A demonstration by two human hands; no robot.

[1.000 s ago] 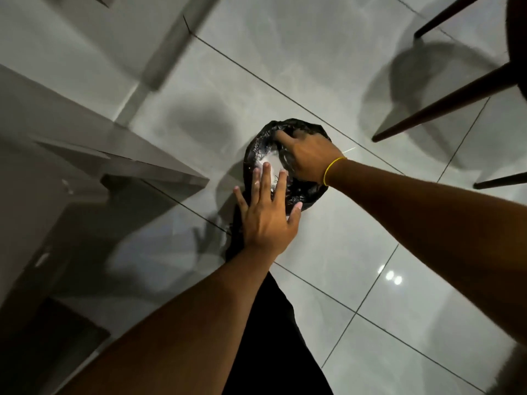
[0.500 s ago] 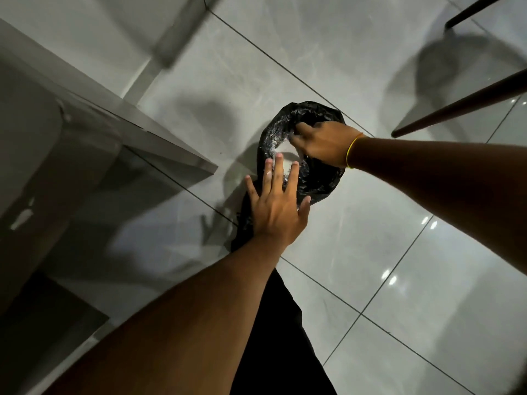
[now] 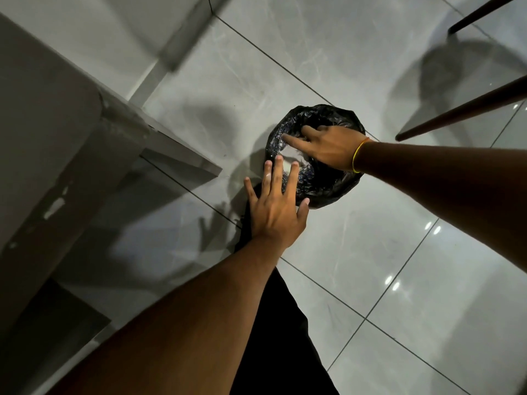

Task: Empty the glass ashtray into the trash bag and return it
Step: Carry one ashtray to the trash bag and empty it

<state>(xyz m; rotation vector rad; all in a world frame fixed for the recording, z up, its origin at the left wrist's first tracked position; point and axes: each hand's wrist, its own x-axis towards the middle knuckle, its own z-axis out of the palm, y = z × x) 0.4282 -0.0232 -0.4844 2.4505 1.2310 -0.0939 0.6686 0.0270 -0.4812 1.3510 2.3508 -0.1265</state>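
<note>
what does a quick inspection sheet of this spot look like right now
surface: glossy grey tiled floor, dark grout lines, light reflections.
job's things: black trash bag on the floor, mouth open, something pale inside; glass ashtray not clearly made out.
clutter: nothing seen.
grip: left hand flat, fingers spread at the bag's near rim; right hand reaching into the mouth, yellow band on the wrist; unclear whether it holds anything.
cables: nothing seen.
surroundings: grey table on the left, dark chair legs upper right.

The right hand (image 3: 328,149), earlier curled at the crinkled black plastic trash bag's (image 3: 328,189) rim, now stretches its fingers (image 3: 293,139) across the opening.
</note>
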